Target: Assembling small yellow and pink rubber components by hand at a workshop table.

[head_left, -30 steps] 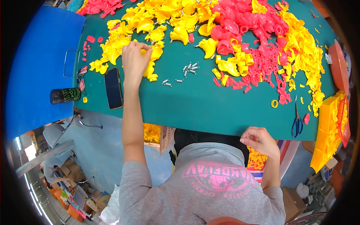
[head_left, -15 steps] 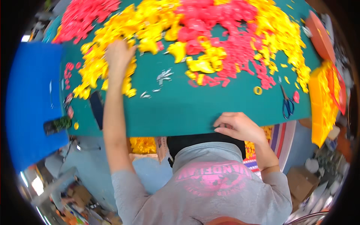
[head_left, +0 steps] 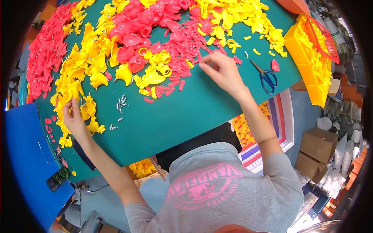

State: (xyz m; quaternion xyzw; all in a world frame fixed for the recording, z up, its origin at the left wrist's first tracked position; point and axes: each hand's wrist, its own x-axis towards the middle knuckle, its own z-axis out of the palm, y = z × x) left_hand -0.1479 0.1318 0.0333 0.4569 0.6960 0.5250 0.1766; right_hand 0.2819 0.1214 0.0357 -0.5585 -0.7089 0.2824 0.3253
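My left hand [head_left: 75, 121] pinches a yellow hollow plastic piece [head_left: 73, 91] between thumb and fingers, at the near end of a pile of similar yellow pieces [head_left: 74, 64]. My right hand [head_left: 224, 73] hovers at the edge of the small pink plastic pieces [head_left: 182, 50]. Its fingers are bent, with a gap between thumb and forefinger, and I see nothing in them. Left of it lie several yellow rings [head_left: 160, 62]. Small metal pins [head_left: 122, 101] are scattered on the table between my hands.
The green table [head_left: 163, 112] also bears rounded pink shells [head_left: 132, 23], a large pink heap [head_left: 46, 54], blue-handled scissors [head_left: 268, 80] and a dark phone [head_left: 83, 155]. A yellow bin [head_left: 307, 73] with a red basket [head_left: 322, 37] stands off its right edge.
My view has turned. My right hand has gone from the table's front edge to the small pink pieces. My left hand, earlier reaching into the yellow pile, now shows a yellow piece in its fingers.
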